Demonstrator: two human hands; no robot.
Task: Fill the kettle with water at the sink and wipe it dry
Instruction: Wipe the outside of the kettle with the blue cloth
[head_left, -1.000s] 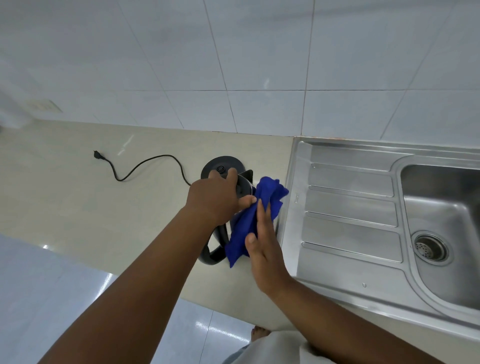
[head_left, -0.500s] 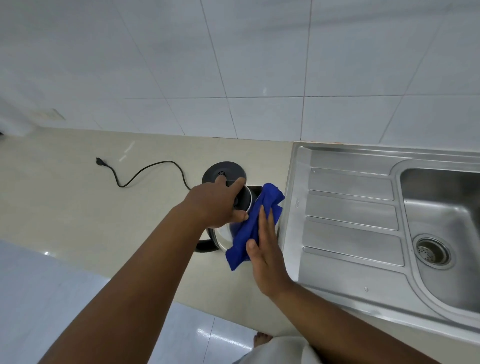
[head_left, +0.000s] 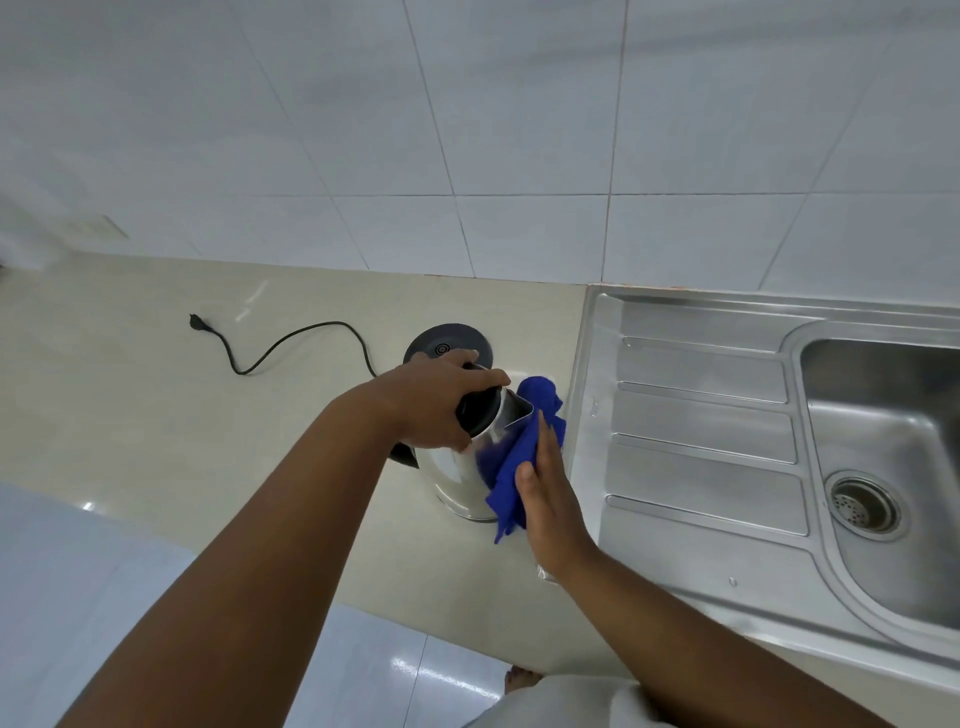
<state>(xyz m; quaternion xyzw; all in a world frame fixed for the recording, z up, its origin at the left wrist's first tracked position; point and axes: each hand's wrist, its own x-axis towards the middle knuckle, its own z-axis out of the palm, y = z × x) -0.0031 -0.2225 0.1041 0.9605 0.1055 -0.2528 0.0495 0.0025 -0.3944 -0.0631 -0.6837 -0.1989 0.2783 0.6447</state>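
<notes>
A steel kettle (head_left: 457, 475) with a black lid stands on the beige counter, just left of the sink's drainboard. My left hand (head_left: 434, 402) grips its black top from above. Its spout points right. My right hand (head_left: 548, 493) lies flat against a blue cloth (head_left: 519, 457) and presses it onto the kettle's right side. The kettle's handle is mostly hidden under my left arm.
The kettle's round black base (head_left: 449, 345) sits just behind the kettle, its cord (head_left: 291, 343) trailing left to a loose plug. The steel sink (head_left: 883, 441) with drainboard and drain fills the right. The counter's front edge runs below my arms; a bare foot shows on the floor.
The kettle has turned under my left hand, so more bare steel and the spout now show. My right hand with the cloth has slid lower along its right side.
</notes>
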